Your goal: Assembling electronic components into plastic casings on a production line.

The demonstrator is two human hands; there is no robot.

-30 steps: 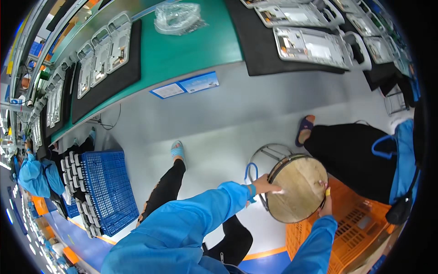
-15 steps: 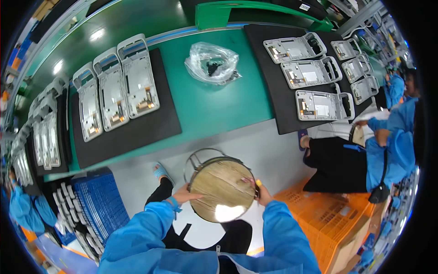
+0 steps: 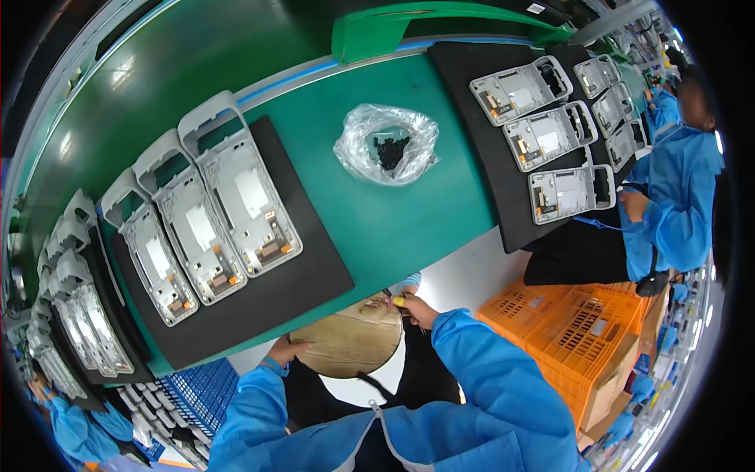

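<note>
The left hand [image 3: 288,349] and right hand [image 3: 418,310] grasp one stool [image 3: 346,346] by opposite edges of its round wooden seat, which sits between them beside the green surface [image 3: 401,244]. Ahead of the left hand, three grey housings [image 3: 203,220] lie on one black mat [image 3: 311,275]; ahead of the right hand is one clear plastic bag [image 3: 425,141] of black bits, too small to count.
</note>
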